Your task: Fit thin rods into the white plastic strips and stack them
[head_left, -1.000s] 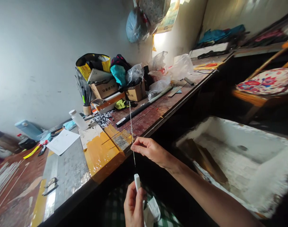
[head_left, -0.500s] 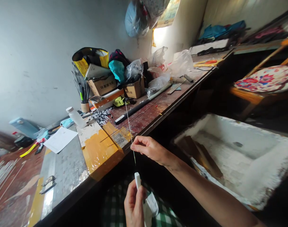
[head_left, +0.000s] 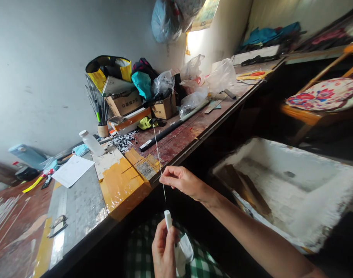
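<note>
My right hand (head_left: 185, 183) pinches a thin, pale rod (head_left: 158, 151) between thumb and fingertips. The rod slants up and away over the table edge, and its dark lower tip points down at a small white plastic piece (head_left: 167, 220). My left hand (head_left: 164, 247) is closed round that piece, holding it upright just below the tip. Whether tip and piece touch is too fine to make out. A white cloth (head_left: 185, 249) hangs beside my left hand, above a green checked fabric (head_left: 203, 266).
The worktable (head_left: 176, 144) carries a white bottle (head_left: 92, 143), a paper sheet (head_left: 73, 171), many small black-and-white pieces (head_left: 124, 141) and a long dark tube (head_left: 164, 136). Cardboard boxes (head_left: 124, 103) and plastic bags stand behind. A worn white basin (head_left: 295, 185) is at right, near a cushioned chair (head_left: 324, 94).
The whole view has shifted slightly, with the table's things a little further left. Both hands keep their grips and almost the same places.
</note>
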A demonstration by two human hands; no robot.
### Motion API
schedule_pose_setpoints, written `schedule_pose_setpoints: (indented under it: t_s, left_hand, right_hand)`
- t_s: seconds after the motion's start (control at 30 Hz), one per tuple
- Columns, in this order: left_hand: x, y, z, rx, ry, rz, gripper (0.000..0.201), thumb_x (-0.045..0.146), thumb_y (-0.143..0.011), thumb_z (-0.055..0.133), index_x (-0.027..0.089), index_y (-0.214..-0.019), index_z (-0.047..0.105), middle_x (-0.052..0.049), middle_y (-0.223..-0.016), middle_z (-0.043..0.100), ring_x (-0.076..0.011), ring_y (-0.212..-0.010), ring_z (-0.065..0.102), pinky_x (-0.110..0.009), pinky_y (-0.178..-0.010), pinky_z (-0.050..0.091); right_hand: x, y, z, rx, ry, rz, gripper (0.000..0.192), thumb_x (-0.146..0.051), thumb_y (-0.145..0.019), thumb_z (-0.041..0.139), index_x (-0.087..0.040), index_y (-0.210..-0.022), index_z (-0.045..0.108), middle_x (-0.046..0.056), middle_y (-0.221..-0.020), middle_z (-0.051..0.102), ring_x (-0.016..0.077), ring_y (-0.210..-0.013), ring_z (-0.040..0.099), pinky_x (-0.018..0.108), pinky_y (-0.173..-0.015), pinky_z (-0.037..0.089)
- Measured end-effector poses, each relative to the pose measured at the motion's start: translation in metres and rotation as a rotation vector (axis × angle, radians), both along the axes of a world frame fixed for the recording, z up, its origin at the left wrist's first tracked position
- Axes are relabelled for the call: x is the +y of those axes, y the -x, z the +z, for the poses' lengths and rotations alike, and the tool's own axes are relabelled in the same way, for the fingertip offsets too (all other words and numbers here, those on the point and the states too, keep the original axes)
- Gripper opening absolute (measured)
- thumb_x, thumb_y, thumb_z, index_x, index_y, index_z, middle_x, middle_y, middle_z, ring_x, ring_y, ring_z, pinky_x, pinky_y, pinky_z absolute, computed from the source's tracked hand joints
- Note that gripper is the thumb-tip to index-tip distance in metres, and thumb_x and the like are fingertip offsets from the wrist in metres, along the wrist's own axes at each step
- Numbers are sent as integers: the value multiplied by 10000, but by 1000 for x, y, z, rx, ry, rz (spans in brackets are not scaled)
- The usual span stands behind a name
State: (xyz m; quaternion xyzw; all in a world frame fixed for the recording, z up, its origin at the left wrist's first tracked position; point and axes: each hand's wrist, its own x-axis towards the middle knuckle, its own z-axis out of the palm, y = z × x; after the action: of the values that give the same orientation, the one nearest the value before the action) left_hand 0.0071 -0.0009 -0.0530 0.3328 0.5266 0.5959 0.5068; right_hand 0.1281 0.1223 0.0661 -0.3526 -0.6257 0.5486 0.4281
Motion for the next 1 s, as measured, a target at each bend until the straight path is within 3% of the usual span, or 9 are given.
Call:
schedule_pose_setpoints:
  t_s: [0.13,0.3,0.47,0.63,1.0]
  left_hand:
    - [0,1,1,-6,-9,-5,342,442,-747,705,171,-955,693,-4,-691,596,-117,-642,464,-209,-627,383]
    - [3,8,14,-47,-10,20,352,439,-752,703,173,-981,688,-10,-710,607,-114,-645,489,-202,-620,394]
    - [4,11,25,-69,-1,12,365,442,-732,718,166,-969,681,-11,-678,601,-114,-593,477,-213,-576,387]
    - [4,7,26,-44,-1,5,371,444,-719,729,157,-952,692,-21,-678,609,-114,-588,472,-207,-563,386]
    - [1,5,23,-13,-14,-7,361,439,-730,716,149,-945,702,4,-626,538,-104,-572,419,-205,-538,344]
  right_hand:
    - [1,0,-3,25,1,6,211,-356,-787,654,-166,-718,594,-60,-606,469,91,-567,399,225,-536,312]
    - [-5,-5,-10,60,44,46,263,-390,-791,670,-167,-928,640,-32,-773,572,97,-659,474,225,-606,363]
    - [-21,-6,-31,22,140,88,201,-342,-782,680,-152,-849,669,-34,-704,566,97,-621,483,224,-581,365]
    - [-28,-1,-46,31,188,105,205,-349,-797,671,-154,-860,673,-21,-736,600,106,-649,511,222,-599,387]
    - [-32,3,-44,38,180,119,138,-282,-781,673,-153,-755,631,-47,-654,554,97,-626,492,218,-613,379]
